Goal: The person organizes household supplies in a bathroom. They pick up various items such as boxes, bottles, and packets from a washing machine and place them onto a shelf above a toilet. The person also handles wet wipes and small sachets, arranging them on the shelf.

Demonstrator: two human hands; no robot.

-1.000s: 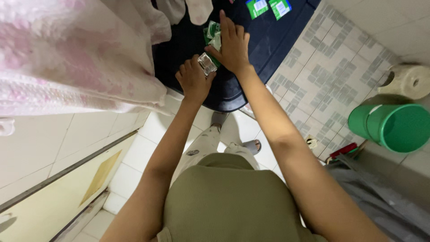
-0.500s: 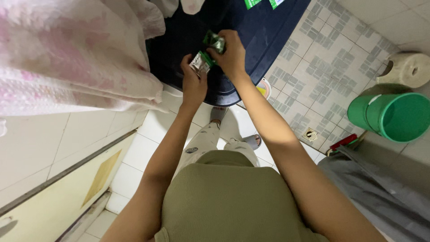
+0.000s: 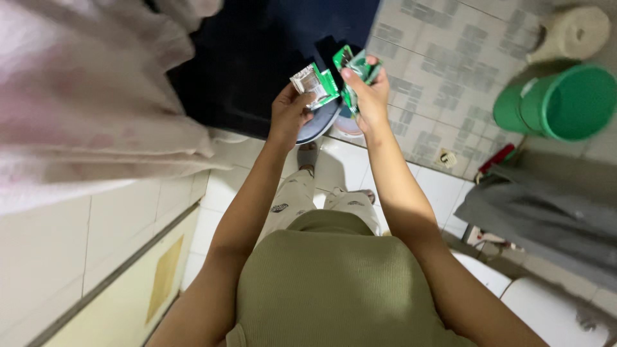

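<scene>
My left hand [image 3: 288, 115] holds one small green and silver sachet [image 3: 314, 84] by its lower edge. Beside it, my right hand [image 3: 368, 96] grips a bunch of similar green sachets [image 3: 355, 66]. Both hands are raised close together, just in front of the near edge of a dark blue lid [image 3: 257, 58] on a big container. The two hands nearly touch.
A pink and white cloth [image 3: 90, 96] hangs at the left over the lid. A green bucket [image 3: 559, 103] and a toilet paper roll [image 3: 572, 32] stand at the upper right on the tiled floor. A grey garment [image 3: 540, 212] lies at the right. My feet are below.
Both hands lifted the sachets off the dark lid and drew them back toward me. The camera view shifted, so the lid and bucket sit higher in the frame.
</scene>
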